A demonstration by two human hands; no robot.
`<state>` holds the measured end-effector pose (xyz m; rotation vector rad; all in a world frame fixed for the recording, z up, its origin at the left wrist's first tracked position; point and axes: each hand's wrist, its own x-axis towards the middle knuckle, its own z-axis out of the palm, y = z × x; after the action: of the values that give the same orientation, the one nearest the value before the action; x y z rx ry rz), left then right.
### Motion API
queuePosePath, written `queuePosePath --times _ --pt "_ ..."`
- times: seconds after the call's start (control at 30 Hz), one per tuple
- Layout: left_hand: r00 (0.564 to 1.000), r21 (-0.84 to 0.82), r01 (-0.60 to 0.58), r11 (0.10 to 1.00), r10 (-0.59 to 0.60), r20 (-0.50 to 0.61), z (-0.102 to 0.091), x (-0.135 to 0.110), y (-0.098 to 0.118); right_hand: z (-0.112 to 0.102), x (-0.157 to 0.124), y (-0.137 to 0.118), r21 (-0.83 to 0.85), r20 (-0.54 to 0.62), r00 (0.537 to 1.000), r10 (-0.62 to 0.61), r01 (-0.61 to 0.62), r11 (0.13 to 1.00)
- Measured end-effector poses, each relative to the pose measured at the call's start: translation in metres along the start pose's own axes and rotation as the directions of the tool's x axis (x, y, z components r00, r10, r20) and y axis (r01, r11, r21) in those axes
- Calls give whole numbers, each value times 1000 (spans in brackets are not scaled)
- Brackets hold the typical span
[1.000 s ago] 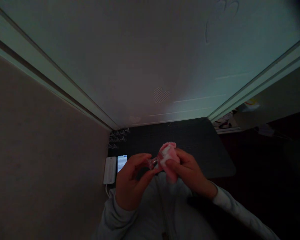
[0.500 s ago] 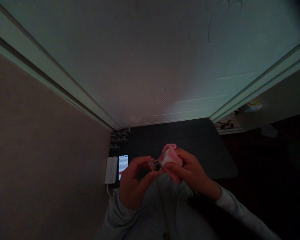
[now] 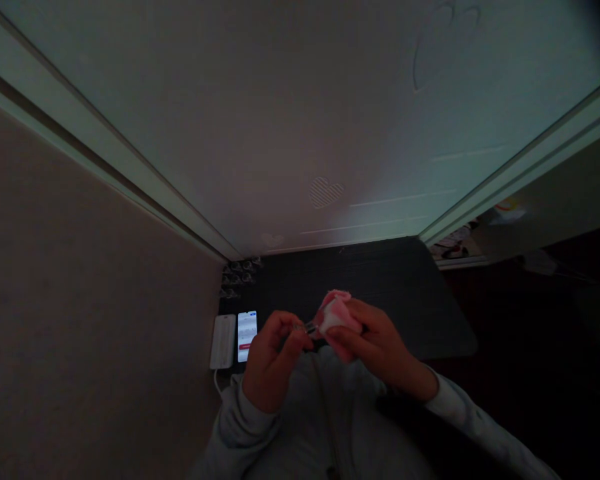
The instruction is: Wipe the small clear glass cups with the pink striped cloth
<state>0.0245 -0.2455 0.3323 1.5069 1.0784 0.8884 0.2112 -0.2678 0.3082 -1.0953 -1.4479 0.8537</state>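
Observation:
My left hand is closed, its thumb and fingers pinching one end of a small clear stemmed glass. Wrapped round the glass's other end is a pink and white cloth, which hides that part. My right hand grips this cloth from the right, thumb in front. Both hands are held close together above the dark table, near my body.
Several small clear glasses stand at the table's back left corner. Nearer, a lit phone lies beside a white power strip with a cable. A pale panel with heart reliefs rises behind; a wall borders the left.
My left fingers have closed in more tightly round the glass's end. The cloth and my right hand have shifted slightly to the left.

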Motion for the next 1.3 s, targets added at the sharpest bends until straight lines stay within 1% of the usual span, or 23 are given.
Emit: queuePosePath --times 0.13,0.23,0.37,0.47,0.57,0.67,0.73,0.9,1.1,1.2,1.3 --pt "1000 25 -12 1000 12 24 2 3 5 1 -1 1 -18 25 1000 -12 12 1000" --pt "999 17 -17 1000 16 45 5 4 5 1 -3 3 -59 16 1000 -25 26 998" --pt "997 -16 -31 999 32 72 9 4 3 2 -4 4 -71 3 1000 15 -14 997" --pt "996 -33 -54 998 57 71 10 3 1 3 -4 3 -52 -44 998 47 -50 997" --pt "995 -44 -89 995 91 34 9 0 -2 3 -4 4 -28 -115 989 94 -98 995" --pt "993 -17 -117 993 117 8 8 -2 -6 4 -4 6 9 -179 975 132 -133 991" --pt "992 18 -128 992 128 -4 7 -2 -8 5 -4 8 31 -198 972 128 -124 992" --pt "990 80 -131 988 134 -35 7 -1 -7 7 -5 9 91 -169 976 135 -121 988" --pt "997 69 -64 996 66 -34 4 -5 -6 3 -5 8 122 -63 987 149 -140 983" --pt "999 72 -45 996 46 -22 2 -5 -6 2 -4 8 105 -61 990 126 -119 987" --pt "999 81 -34 996 35 -2 2 -3 -4 1 -2 7 53 -63 992 108 -105 993"
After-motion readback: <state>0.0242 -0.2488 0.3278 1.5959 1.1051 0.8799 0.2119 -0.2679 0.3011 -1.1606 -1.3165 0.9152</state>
